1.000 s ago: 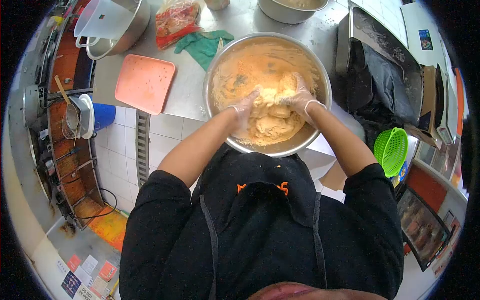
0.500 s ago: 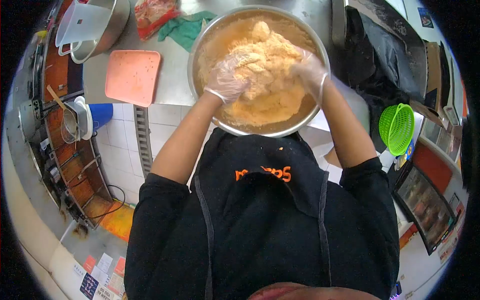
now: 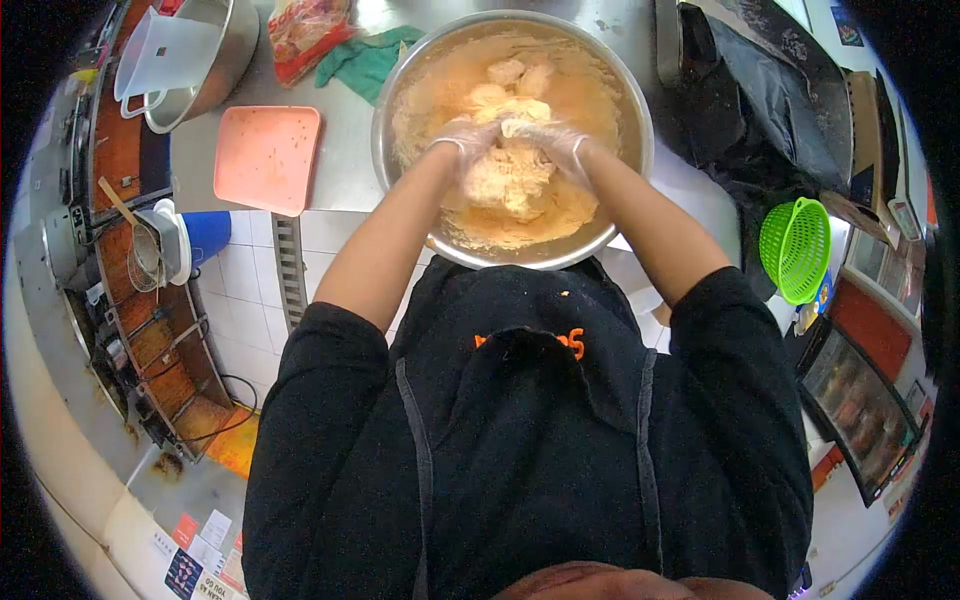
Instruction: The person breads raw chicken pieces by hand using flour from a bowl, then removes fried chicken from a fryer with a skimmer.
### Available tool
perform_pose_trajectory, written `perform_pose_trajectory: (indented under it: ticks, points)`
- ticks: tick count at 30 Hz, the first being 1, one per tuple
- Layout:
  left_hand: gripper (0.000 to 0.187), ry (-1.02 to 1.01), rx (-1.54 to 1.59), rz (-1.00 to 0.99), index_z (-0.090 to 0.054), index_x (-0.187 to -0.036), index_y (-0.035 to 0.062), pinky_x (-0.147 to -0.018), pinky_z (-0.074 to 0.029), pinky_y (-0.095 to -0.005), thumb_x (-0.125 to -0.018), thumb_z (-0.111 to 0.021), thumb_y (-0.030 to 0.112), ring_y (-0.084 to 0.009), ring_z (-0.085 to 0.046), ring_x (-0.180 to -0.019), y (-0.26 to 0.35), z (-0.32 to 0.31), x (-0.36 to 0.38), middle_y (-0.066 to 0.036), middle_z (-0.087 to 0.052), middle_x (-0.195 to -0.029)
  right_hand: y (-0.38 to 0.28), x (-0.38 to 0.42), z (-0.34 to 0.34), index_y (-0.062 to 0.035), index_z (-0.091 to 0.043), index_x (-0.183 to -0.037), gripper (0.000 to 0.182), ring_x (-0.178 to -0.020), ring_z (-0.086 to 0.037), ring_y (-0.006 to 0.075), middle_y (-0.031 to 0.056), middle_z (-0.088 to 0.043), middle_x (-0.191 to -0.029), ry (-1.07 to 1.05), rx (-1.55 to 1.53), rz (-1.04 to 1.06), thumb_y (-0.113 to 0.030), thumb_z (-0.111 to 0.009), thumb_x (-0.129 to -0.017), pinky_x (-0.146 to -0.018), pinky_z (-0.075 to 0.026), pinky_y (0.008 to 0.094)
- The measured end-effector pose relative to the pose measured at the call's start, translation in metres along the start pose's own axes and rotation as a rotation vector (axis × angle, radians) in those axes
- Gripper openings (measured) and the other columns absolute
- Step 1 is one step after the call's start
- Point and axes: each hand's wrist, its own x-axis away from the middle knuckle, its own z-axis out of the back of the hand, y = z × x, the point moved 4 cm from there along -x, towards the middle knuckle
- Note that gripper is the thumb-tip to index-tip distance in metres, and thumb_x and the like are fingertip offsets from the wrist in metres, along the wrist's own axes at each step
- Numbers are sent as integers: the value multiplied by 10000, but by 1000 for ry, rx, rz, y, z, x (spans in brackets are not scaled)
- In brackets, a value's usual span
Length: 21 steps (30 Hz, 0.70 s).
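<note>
Clear plastic gloves covered both hands in the head view, the left hand (image 3: 472,142) and the right hand (image 3: 555,148) meeting over the middle of the bowl (image 3: 640,110). Both forearms reached forward and slanted inward, with the wrists bent toward each other. The hands were partly closed, fingers curled in on the coated pieces (image 3: 518,182) gathered between them; how firmly each one gripped could not be told. These pieces lay inside the bowl, heaped at its centre, with a few lumps beyond the fingertips.

Loose, pale orange flour (image 3: 500,232) spread round the heap and clung to the inner wall. On the counter (image 3: 345,150), left of the bowl, stood a shallow pink tray (image 3: 266,160) with small specks on it, and past that a metal pot (image 3: 228,80) with a translucent tub (image 3: 168,55) in it.

The bowl was round, wide and of shiny metal. The pieces looked rough, lumpy and thickly crusted. A crumpled green cloth (image 3: 368,65) lay near its rim, beside a red and clear plastic bag (image 3: 310,35).
</note>
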Motion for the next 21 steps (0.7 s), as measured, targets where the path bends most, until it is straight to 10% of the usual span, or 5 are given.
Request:
perform_pose_trajectory:
  ticks: [11, 15, 17, 18, 21]
  points:
    - [403, 143, 118, -799, -604, -1135, 13, -840, -506, -308, -762, -673, 150, -195, -630, -936, 7, 21, 54, -88, -667, -1063, -57, 82, -32, -72, -551, -1271, 556, -1050, -593, 174, 88, -611, -1203, 116, 520, 487, -24, -699, -737, -930, -476, 275]
    - [394, 560, -145, -683, -657, -1111, 59, -847, -499, -299, -794, -647, 293, -279, -659, -958, -4, 43, 57, -161, -669, -1098, -39, 63, 12, -117, -512, -1326, 558, -1036, -605, 182, 109, -609, -1231, 306, 326, 501, -27, -576, -780, -909, -487, 272]
    - [653, 328, 2, -14, -455, -1376, 171, -914, -482, -389, -824, -654, 455, -324, -597, -1086, -22, 45, 49, -148, -550, -1316, -33, 62, 26, -138, -499, -1340, 483, -1090, -591, 213, 142, -531, -1335, 479, 544, 227, -108, -534, -859, -919, -487, 300]
    - [839, 183, 491, 161, -306, -1461, 162, -965, -444, -455, -811, -619, 589, -354, -510, -1198, -23, 20, 66, -178, -384, -1455, -9, 50, 33, -152, -429, -1389, 532, -1148, -546, 210, 139, -484, -1374, 408, 116, 37, -179, -566, -875, -939, -474, 316]
    - [898, -14, 281, 314, -206, -1493, 168, -995, -408, -483, -815, -619, 587, -368, -434, -1259, -33, 4, 42, -166, -271, -1511, 4, 45, 6, -165, -314, -1457, 685, -1243, -466, 235, 148, -404, -1434, 402, -128, -210, -363, -609, -871, -981, -443, 380]
